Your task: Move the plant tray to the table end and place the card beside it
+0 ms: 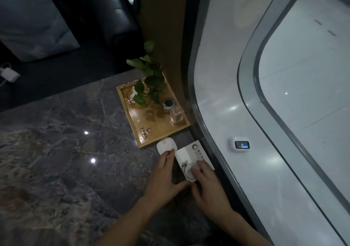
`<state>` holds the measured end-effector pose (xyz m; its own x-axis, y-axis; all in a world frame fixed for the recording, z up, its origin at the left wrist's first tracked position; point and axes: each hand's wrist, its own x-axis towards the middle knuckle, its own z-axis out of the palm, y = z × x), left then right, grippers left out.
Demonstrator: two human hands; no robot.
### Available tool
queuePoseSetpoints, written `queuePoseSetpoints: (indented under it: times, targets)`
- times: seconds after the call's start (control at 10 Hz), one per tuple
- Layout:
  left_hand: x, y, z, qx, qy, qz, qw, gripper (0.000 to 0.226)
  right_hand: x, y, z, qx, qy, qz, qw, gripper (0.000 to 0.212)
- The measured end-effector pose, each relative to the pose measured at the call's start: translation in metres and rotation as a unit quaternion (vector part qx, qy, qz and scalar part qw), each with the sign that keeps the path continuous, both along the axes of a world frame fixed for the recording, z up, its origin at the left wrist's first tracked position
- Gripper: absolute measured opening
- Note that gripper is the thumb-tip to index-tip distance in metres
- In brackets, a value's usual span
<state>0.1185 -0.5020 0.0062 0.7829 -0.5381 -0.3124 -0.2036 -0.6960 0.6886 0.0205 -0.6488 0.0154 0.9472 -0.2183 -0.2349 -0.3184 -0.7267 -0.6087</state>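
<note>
Head view, looking down on a dark marbled table (62,151) beside a pale wall. Both bare hands low on the table near its right edge, close together, thumbs nearly meeting. Left hand (165,177) spread flat, fingers stretched forward, fingertips resting on the near end of a small white oval gadget (166,146); nothing gripped in it, palm down and open. Right hand (208,187) also mostly open, fingers (198,167) laid on top of the white card (193,159), pressing it against the table rather than pinching it; thumb tucked toward the card's near edge. Card lying flat under and just ahead of the right hand, touching or almost touching the gadget on its left side, printed logo at its far end and a round picture near the fingers. Wooden tray (151,130) just beyond both hands, past the gadget and card, close to the table's far right corner. On the tray: a leafy green plant (149,81) at the far end, a small dark round cup (168,103) and a clear glass block (177,116) along the right side. On the wall, to the right of the right hand, a small white device with a lit screen (240,144).
</note>
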Motion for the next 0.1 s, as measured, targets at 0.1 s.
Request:
queuePoseSetpoints:
  times: [0.1]
  targets:
    - [-0.0039, 0.0145, 0.0109, -0.041, -0.045, 0.052, 0.997, 0.076, 0.0107, 0.0096, 0.0098, 0.017, -0.058, 0.010, 0.998, 0.025]
